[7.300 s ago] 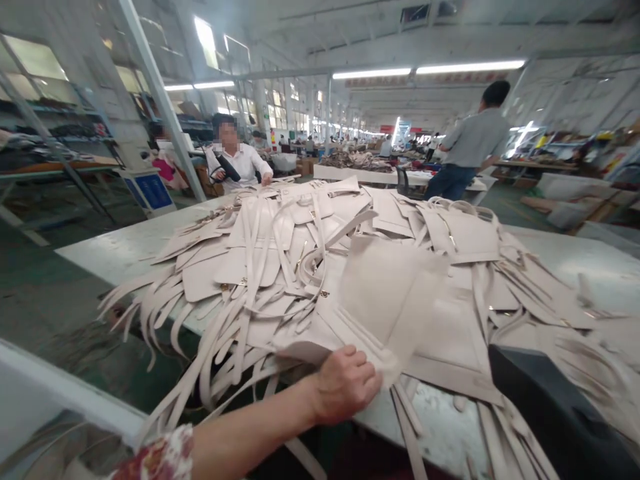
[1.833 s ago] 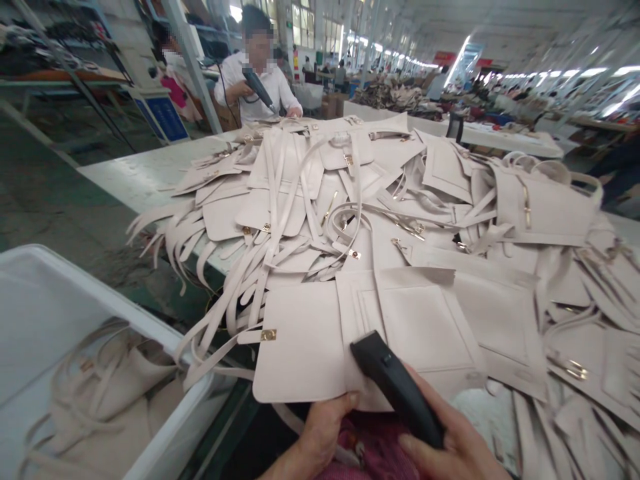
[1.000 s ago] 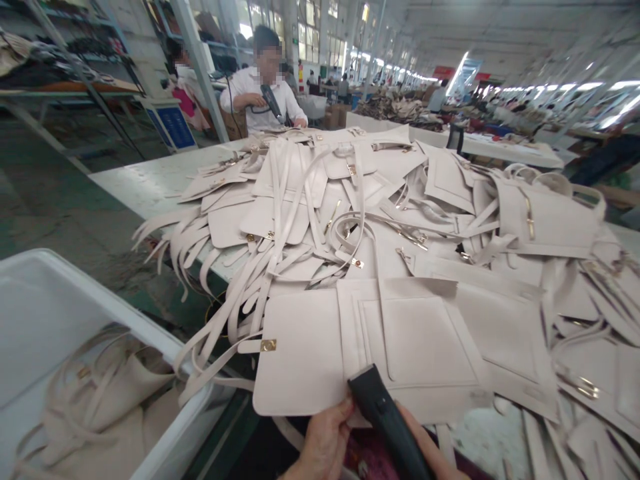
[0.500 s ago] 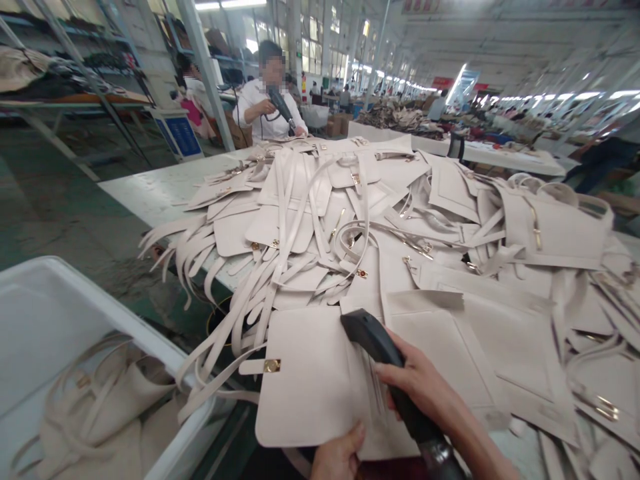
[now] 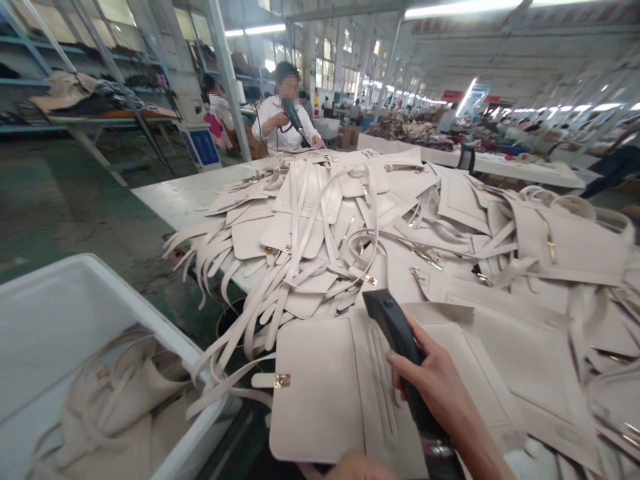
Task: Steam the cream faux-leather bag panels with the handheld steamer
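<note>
Cream, leather-like material fills our view, and we take the rounded flap (image 5: 317, 400) with the gold clasp (image 5: 282, 381) as our landmark. The clasp sits on the flap's left edge, with a short tab sticking out beyond it. Joined at the flap's right is a stitched panel (image 5: 373, 400), and over that our right hand (image 5: 440, 380) has its fingers wrapped around a black handheld tool (image 5: 397, 327). The tool slants up and leftward, its head near the panel's top edge; whether it touches the material we cannot tell. Our left hand (image 5: 360, 468) is blurred and mostly cut off at the flap's lower edge, so we cannot tell how its fingers stand.

We judge the step in hand to be positioning the tool over the panel. Moving it from here would call for a steady right grip and the piece held flat, with loose straps kept away from the head.

Beyond the flap, similar pieces (image 5: 530, 293) lie heaped on a pale table (image 5: 175, 193). Left of the flap stands a white bin (image 5: 65, 300) with more pieces inside. Far behind it, a co-worker (image 5: 270, 137) grips a dark tool (image 5: 291, 113).
</note>
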`<state>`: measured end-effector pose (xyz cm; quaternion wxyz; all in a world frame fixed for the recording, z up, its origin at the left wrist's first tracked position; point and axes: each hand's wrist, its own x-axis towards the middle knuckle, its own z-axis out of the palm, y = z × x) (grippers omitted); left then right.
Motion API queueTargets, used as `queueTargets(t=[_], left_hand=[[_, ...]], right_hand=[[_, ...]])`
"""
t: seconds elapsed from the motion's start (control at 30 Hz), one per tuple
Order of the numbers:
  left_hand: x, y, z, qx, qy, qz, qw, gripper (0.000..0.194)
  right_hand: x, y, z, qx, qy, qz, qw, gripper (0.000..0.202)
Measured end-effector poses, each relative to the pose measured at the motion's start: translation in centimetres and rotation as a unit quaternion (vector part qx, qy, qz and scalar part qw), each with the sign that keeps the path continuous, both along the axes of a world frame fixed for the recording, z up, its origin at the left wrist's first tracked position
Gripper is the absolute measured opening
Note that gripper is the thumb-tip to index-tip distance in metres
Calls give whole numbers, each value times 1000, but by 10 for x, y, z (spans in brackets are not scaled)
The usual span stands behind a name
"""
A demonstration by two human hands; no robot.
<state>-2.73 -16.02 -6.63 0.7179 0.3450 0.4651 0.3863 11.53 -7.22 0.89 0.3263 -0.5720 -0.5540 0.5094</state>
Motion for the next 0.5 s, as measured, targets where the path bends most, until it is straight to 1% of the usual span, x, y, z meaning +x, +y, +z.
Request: queueTargets(t=[0.07,0.1,0.13,0.17,0.2,0.23,0.27,0.3,0.37,0.43,0.5], left_hand=[[-13,32,12,59,74,8,995,23],[-20,51,16,115,164,24,979,20],[-26,71,18,174,271,52,945,20],[-30,90,18,224,365,76,900,22],[-34,108,16,261,436,90,856,25],[-35,122,13,283,478,99,826,27],[-35,132,8,294,496,100,811,26],[-34,140,3,297,498,98,809,23],[-31,146,-7,297,476,95,823,16],[-28,146,-13,300,452,95,835,19],[-28,145,-16,307,432,96,843,26]], right_hand=[[14,-13,4,-29,-8,-25,999,64],[20,-19,4,-47,-9,-38,998,66],[24,-25,2,-63,-7,-50,997,68],[27,-31,-1,-78,-4,-60,995,70],[30,-37,-5,-89,-3,-65,994,72],[31,-41,-9,-96,-3,-66,993,73],[32,-45,-14,-101,-4,-61,993,74],[33,-49,-18,-106,-4,-55,993,75],[31,-52,-23,-115,7,-45,992,78],[28,-52,-25,-129,27,-31,991,81],[24,-49,-26,-141,39,-20,989,81]])
